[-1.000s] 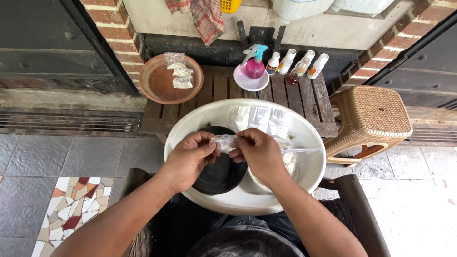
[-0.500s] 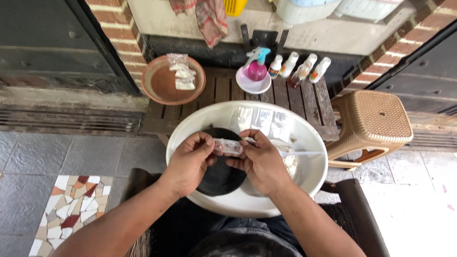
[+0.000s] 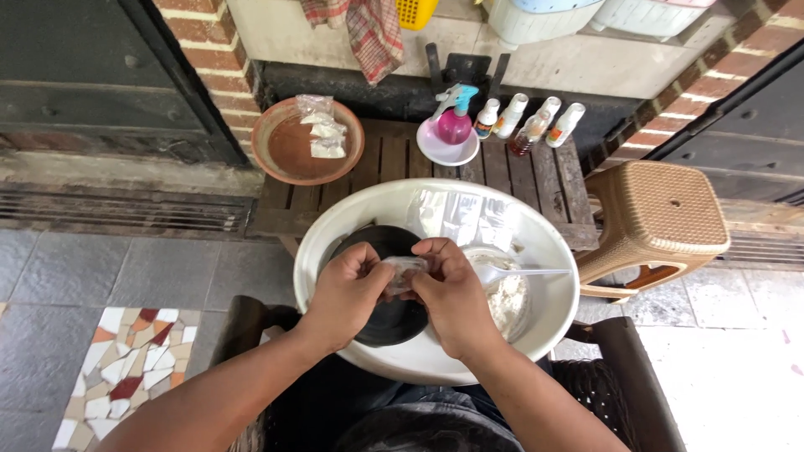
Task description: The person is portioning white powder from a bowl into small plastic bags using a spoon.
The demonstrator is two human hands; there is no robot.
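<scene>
Clear, crinkled plastic packet (image 3: 406, 272); glossy white basin (image 3: 335, 230); matt black dish (image 3: 389, 322); slatted weathered wood counter (image 3: 511, 172); matt terracotta bowl (image 3: 289, 146); woven-textured plastic stool (image 3: 662, 213).

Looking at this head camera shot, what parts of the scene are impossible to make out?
- Small clear plastic packet, head view: mostly covered by the left hand and right hand; its contents cannot be told.
- Round black dish in the large white basin: its middle is hidden by both hands.
- Small white bottles on the wooden slatted table: labels too small.
- Red checked cloth: cut off by the top edge.
</scene>
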